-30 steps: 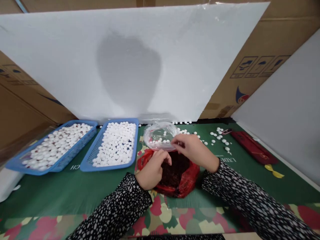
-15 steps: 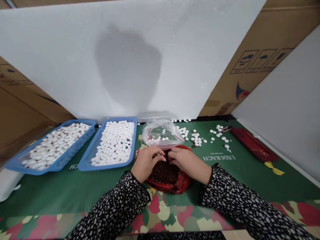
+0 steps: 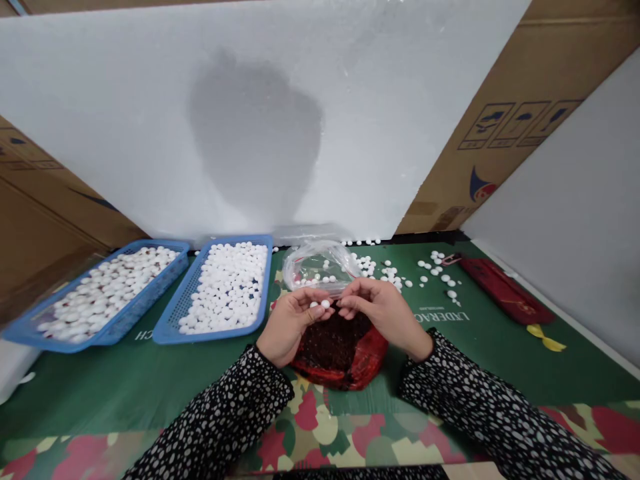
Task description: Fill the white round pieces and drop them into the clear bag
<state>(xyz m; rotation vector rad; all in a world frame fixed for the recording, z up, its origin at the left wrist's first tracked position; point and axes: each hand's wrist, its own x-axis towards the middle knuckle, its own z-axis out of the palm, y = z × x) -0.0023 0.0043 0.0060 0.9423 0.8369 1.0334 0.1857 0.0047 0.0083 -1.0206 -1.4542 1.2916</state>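
Over the red bag (image 3: 374, 357), the left hand (image 3: 286, 327) pinched white balls (image 3: 325, 304), likely light, best side-held; the right hand's grip (image 3: 383, 310) was unclear.

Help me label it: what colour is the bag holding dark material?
The bag is red; see head view.

Red bag (image 3: 370, 363): far rim partly hidden behind left hand (image 3: 286, 327), right hand (image 3: 387, 312); filling (image 3: 330, 343) too fine to identify. Above bag: whatever right fingers (image 3: 356, 304) pinch, too small to tell.
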